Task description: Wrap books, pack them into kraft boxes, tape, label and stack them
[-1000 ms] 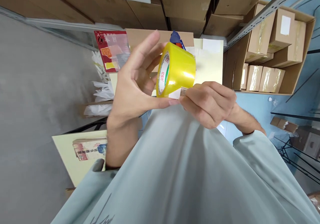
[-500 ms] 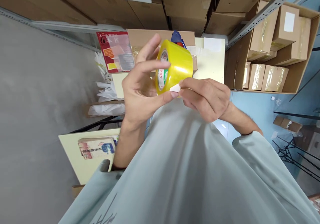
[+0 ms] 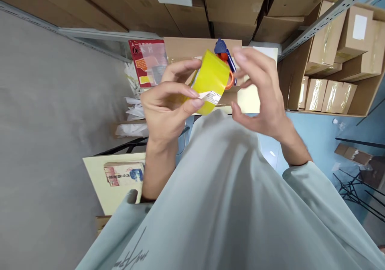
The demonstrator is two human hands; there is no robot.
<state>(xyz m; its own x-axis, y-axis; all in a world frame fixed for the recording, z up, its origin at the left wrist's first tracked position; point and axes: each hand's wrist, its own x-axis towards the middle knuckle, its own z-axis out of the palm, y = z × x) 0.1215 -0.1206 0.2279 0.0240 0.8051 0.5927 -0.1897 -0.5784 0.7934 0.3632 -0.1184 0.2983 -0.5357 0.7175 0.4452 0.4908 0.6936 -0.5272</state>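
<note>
My left hand (image 3: 168,99) grips a roll of yellow packing tape (image 3: 214,74) from its left side, holding it up over the table. On the roll's outer face a white printed label (image 3: 213,96) shows, its left end under my thumb and fingertip. Off to the right of the roll, my right hand (image 3: 261,91) is open, thumb and fingers apart, with nothing in it. Behind the roll lies a blue tape dispenser (image 3: 221,46) with orange parts, partly hidden by the roll.
Cardboard boxes (image 3: 237,5) fill the shelf above. A large open carton (image 3: 294,81) with smaller taped boxes stands at the right. A red printed packet (image 3: 148,61) lies on the table at the left. Books (image 3: 124,174) rest on a lower-left board.
My right hand has let go of the label area and moved right, its fingers opening. The roll has turned in my left hand, bringing the printed label into view and hiding its core.
</note>
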